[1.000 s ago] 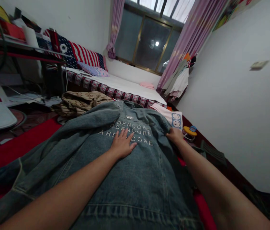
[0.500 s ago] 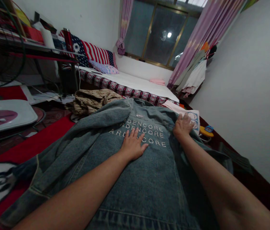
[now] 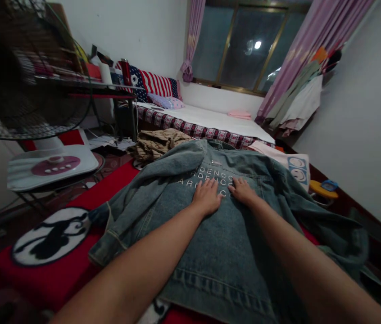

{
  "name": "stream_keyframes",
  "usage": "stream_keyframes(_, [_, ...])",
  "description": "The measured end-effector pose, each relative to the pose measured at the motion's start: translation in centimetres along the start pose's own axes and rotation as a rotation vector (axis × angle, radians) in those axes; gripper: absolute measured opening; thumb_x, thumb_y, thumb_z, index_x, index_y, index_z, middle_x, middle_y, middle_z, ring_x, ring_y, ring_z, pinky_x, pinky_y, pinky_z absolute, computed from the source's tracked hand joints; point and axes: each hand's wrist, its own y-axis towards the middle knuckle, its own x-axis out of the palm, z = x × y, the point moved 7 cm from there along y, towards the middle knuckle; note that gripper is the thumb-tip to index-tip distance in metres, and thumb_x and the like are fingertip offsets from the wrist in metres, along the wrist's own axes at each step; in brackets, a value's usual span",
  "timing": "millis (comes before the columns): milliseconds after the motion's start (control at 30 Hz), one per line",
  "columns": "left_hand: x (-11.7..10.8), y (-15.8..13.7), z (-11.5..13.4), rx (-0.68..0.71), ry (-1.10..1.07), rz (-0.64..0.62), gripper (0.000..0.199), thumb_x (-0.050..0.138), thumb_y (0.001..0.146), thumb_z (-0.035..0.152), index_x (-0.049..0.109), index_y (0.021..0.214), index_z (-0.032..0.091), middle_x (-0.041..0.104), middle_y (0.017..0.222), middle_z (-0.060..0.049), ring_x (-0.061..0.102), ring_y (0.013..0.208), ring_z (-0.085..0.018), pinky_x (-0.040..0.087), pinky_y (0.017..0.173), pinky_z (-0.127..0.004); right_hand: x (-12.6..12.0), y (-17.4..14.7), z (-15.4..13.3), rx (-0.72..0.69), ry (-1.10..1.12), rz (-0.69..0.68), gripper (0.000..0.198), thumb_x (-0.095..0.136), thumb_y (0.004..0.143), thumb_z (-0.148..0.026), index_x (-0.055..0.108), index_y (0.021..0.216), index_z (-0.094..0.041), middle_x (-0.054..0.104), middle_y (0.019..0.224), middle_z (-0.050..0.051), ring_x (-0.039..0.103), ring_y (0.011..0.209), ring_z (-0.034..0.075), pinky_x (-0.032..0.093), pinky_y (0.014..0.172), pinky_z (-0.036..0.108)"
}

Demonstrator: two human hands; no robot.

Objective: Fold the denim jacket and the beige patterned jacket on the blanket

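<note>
A blue denim jacket (image 3: pixel 224 243) lies spread back side up, its collar away from me and its sleeves out to both sides. White lettering runs in rows across its upper back. My left hand (image 3: pixel 207 197) rests flat on the lettering with fingers spread, holding nothing. Close beside it on the right, my right hand (image 3: pixel 242 191) also lies on the lettering, fingers apart and without a hold on the cloth. Both hands cover part of the letters. Beneath the jacket is a red cover (image 3: pixel 72 274) with black-and-white round patches.
Beyond the collar lie a crumpled brown patterned cloth (image 3: pixel 160 141) and a pale pink cloth (image 3: pixel 274 153) with a blue print. A fan (image 3: pixel 55 164) stands at left. Farther back are a bed (image 3: pixel 207 118) and a yellow stool (image 3: pixel 324 190) at right.
My right hand has moved left, from the jacket's right shoulder area to the lettering near my left hand. The left hand stays on the lettering. The view has turned left, showing more of the fan.
</note>
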Motion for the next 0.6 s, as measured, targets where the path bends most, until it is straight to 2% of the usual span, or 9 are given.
stream_keyframes(100, [-0.7,0.2,-0.4,-0.032,-0.048,0.040,0.057,0.040,0.095,0.030,0.033,0.148,0.011,0.043,0.149,-0.012,0.036,0.139,-0.022,0.023,0.118,-0.041,0.7,-3.7,-1.9,-0.061,-0.025,0.131,0.054,0.027,0.099,-0.039,0.031,0.150,-0.020,0.023,0.158,0.016,0.024,0.145,0.034,0.030,0.107,0.061])
stream_keyframes(200, [-1.2,0.1,-0.5,-0.031,-0.061,0.054,0.058,0.044,0.093,0.027,0.032,0.148,0.011,0.047,0.146,-0.012,0.042,0.135,-0.021,0.026,0.116,-0.037,1.1,-6.5,-2.5,-0.101,0.014,0.257,0.050,0.029,0.099,-0.037,0.042,0.144,-0.019,0.033,0.155,0.013,0.029,0.143,0.030,0.029,0.109,0.060])
stream_keyframes(300, [-0.9,-0.3,-0.3,-0.014,-0.042,0.021,0.058,0.043,0.094,0.030,0.032,0.148,0.012,0.044,0.148,-0.012,0.040,0.137,-0.021,0.025,0.117,-0.036,0.9,-7.1,-2.1,-0.121,0.130,0.341,0.044,0.042,0.096,-0.037,0.054,0.134,-0.019,0.046,0.148,0.011,0.040,0.137,0.029,0.034,0.108,0.053])
stream_keyframes(367, [-0.6,-0.6,-0.1,0.007,0.002,-0.037,0.056,0.039,0.096,0.035,0.033,0.148,0.014,0.035,0.154,-0.012,0.031,0.142,-0.023,0.020,0.118,-0.042,0.4,-6.9,-1.7,-0.147,0.201,0.393,0.040,0.050,0.093,-0.036,0.061,0.127,-0.018,0.053,0.141,0.011,0.047,0.131,0.027,0.037,0.107,0.048])
stream_keyframes(433, [-0.3,-1.0,0.0,0.062,0.052,-0.169,0.058,0.036,0.097,0.043,0.033,0.149,0.017,0.022,0.159,-0.012,0.018,0.147,-0.028,0.013,0.118,-0.050,0.0,-6.6,-1.4,-0.180,0.255,0.432,0.037,0.053,0.091,-0.033,0.065,0.121,-0.017,0.058,0.136,0.011,0.052,0.127,0.026,0.039,0.106,0.043])
stream_keyframes(500, [-0.8,-1.7,0.1,0.156,0.063,-0.373,0.065,0.042,0.094,0.050,0.033,0.149,0.019,0.017,0.160,-0.012,0.013,0.148,-0.031,0.015,0.117,-0.052,-0.1,-6.4,-1.1,-0.199,0.290,0.456,0.034,0.055,0.090,-0.031,0.067,0.118,-0.016,0.060,0.133,0.012,0.053,0.125,0.026,0.040,0.105,0.042])
stream_keyframes(533, [-1.5,-2.2,0.0,0.214,0.042,-0.487,0.067,0.050,0.090,0.051,0.036,0.148,0.019,0.023,0.159,-0.012,0.019,0.146,-0.031,0.020,0.117,-0.048,0.0,-6.4,-1.0,-0.205,0.301,0.464,0.034,0.055,0.089,-0.031,0.068,0.117,-0.016,0.061,0.132,0.012,0.054,0.124,0.026,0.040,0.105,0.042])
stream_keyframes(600, [-4.1,-3.4,-0.5,0.320,-0.042,-0.657,0.061,0.063,0.082,0.045,0.053,0.137,0.020,0.048,0.146,-0.009,0.043,0.135,-0.029,0.034,0.110,-0.038,0.1,-6.4,-0.9,-0.216,0.319,0.482,0.032,0.056,0.088,-0.031,0.069,0.114,-0.016,0.062,0.130,0.013,0.055,0.122,0.028,0.041,0.104,0.043])
